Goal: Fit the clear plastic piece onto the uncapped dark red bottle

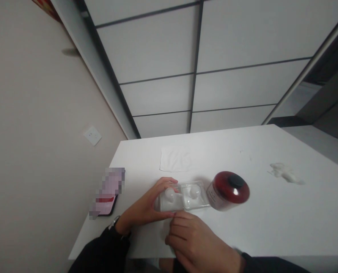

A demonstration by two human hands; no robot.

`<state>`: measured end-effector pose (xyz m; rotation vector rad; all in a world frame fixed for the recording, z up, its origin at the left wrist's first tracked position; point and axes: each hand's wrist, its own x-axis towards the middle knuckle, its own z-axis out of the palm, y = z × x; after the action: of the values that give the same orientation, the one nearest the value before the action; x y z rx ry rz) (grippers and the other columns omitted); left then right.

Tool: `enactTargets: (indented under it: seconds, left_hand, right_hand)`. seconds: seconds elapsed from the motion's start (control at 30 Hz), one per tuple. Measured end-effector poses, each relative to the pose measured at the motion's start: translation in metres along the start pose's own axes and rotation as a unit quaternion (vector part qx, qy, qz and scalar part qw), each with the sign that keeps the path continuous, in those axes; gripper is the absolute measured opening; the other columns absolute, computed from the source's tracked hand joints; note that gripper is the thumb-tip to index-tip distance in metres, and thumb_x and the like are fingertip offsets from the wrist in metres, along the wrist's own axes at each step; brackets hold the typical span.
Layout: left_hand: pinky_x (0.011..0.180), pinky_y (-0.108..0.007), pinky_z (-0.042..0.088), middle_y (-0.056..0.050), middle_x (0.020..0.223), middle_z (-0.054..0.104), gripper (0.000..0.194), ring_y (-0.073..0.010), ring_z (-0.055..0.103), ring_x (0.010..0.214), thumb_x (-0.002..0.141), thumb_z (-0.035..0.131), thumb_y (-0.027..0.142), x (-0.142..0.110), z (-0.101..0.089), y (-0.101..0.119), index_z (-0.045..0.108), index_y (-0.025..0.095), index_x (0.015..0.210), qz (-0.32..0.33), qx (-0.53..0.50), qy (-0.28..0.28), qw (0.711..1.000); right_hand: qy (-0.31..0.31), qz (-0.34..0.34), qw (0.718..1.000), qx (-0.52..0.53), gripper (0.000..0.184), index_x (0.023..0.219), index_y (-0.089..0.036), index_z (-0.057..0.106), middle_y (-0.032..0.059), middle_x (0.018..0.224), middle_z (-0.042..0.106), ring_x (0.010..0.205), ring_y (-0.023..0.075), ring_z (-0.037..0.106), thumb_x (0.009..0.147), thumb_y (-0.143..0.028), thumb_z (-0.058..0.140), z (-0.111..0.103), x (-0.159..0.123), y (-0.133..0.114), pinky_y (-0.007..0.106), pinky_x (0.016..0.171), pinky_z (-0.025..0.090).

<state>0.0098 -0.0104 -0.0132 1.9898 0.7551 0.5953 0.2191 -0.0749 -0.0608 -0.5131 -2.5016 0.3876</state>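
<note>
A clear plastic case (186, 196) with two round wells lies on the white table (271, 220) in front of me. My left hand (146, 207) grips its left end, thumb below and fingers curled over the top. My right hand (194, 240) sits just under the case's near edge with its fingers curled in, the fingertips touching or almost touching the case. Whether that hand holds anything is hidden. A dark red bottle with a black cap (228, 190) stands right beside the case on its right.
A phone (107, 193) lies at the table's left edge. A folded white cloth (175, 158) rests farther back. A crumpled white tissue (285, 173) lies to the right. A wall with a socket (92, 135) runs along the left.
</note>
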Motion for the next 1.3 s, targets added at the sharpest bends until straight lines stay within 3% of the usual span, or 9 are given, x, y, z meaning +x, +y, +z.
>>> enactTargets:
  seconds: [0.1,0.23,0.4,0.5,0.63,0.83,1.0,1.17,1.3]
  left_hand:
    - [0.122,-0.054,0.040,-0.014,0.144,0.056,0.047,-0.0318,0.050,0.140,0.093,0.075,0.047,0.000,0.001,-0.001,0.056,0.022,0.129,0.003,0.000,0.011,1.000]
    - [0.119,-0.051,0.043,-0.013,0.144,0.056,0.045,-0.0306,0.053,0.138,0.092,0.078,0.043,-0.004,0.003,-0.008,0.052,0.023,0.123,-0.005,-0.016,0.030,0.999]
    - [0.118,-0.051,0.044,-0.013,0.142,0.055,0.064,-0.0299,0.054,0.137,0.084,0.086,0.045,-0.006,0.006,-0.017,0.045,0.025,0.129,-0.057,-0.027,0.047,0.997]
    - [0.124,-0.053,0.039,-0.013,0.145,0.053,0.073,-0.0319,0.050,0.142,0.083,0.086,0.046,-0.005,0.004,-0.014,0.045,0.025,0.139,-0.054,-0.019,0.042,0.997]
    - [0.124,-0.052,0.039,-0.012,0.143,0.053,0.060,-0.0332,0.050,0.141,0.089,0.081,0.045,-0.003,0.002,-0.006,0.053,0.023,0.137,-0.041,-0.010,0.013,0.999]
    - [0.122,-0.053,0.041,-0.012,0.138,0.053,0.071,-0.0311,0.052,0.137,0.084,0.085,0.048,-0.004,0.004,-0.009,0.048,0.022,0.139,-0.076,-0.023,0.037,0.996]
    - [0.128,-0.054,0.033,-0.013,0.148,0.050,0.070,-0.0332,0.045,0.146,0.088,0.081,0.047,-0.005,0.003,-0.008,0.047,0.024,0.144,-0.063,-0.018,0.021,0.998]
    - [0.122,-0.051,0.042,-0.012,0.139,0.055,0.067,-0.0338,0.052,0.139,0.085,0.084,0.045,-0.004,0.003,-0.009,0.049,0.024,0.139,-0.055,-0.020,0.038,0.998]
    - [0.124,-0.051,0.039,-0.010,0.142,0.055,0.060,-0.0321,0.050,0.141,0.088,0.081,0.041,-0.004,0.004,-0.011,0.049,0.027,0.137,-0.031,-0.018,0.039,0.999]
  right_hand:
    - [-0.041,0.011,0.999,0.005,0.014,0.085,-0.019,0.066,0.0046,0.079,0.067,0.078,0.0189,0.060,0.087,-0.013,0.053,-0.001,0.003,0.000,0.036,0.093,0.056]
    - [-0.052,0.011,0.999,0.003,0.013,0.085,-0.019,0.066,0.0053,0.079,0.068,0.078,0.0195,0.061,0.087,-0.014,0.054,0.000,0.005,0.001,0.037,0.093,0.057]
    - [-0.054,0.004,0.999,-0.004,0.012,0.084,-0.018,0.067,0.0047,0.078,0.068,0.078,0.0193,0.061,0.085,-0.014,0.055,-0.001,0.005,0.001,0.036,0.094,0.056]
    - [-0.060,0.006,0.998,-0.002,0.012,0.084,-0.018,0.066,0.0048,0.079,0.069,0.079,0.0192,0.061,0.086,-0.013,0.055,-0.001,0.005,0.001,0.036,0.093,0.056]
    - [-0.050,0.008,0.999,0.005,0.013,0.084,-0.019,0.065,0.0052,0.080,0.069,0.079,0.0192,0.060,0.088,-0.013,0.053,0.001,0.004,0.002,0.037,0.094,0.056]
    - [-0.043,0.008,0.999,0.009,0.014,0.083,-0.019,0.065,0.0049,0.080,0.067,0.081,0.0192,0.061,0.088,-0.013,0.053,0.000,0.004,0.001,0.037,0.098,0.056]
    - [-0.050,0.014,0.999,0.004,0.015,0.085,-0.019,0.066,0.0045,0.081,0.068,0.081,0.0189,0.061,0.090,-0.013,0.053,-0.001,0.005,0.001,0.037,0.096,0.057]
    - [-0.049,0.017,0.999,0.003,0.015,0.086,-0.018,0.067,0.0052,0.080,0.067,0.080,0.0195,0.061,0.089,-0.012,0.054,-0.001,0.004,0.001,0.037,0.093,0.057]
    - [-0.044,0.016,0.999,0.002,0.015,0.088,-0.018,0.067,0.0057,0.081,0.068,0.080,0.0199,0.061,0.090,-0.012,0.053,-0.001,0.004,0.001,0.038,0.090,0.057]
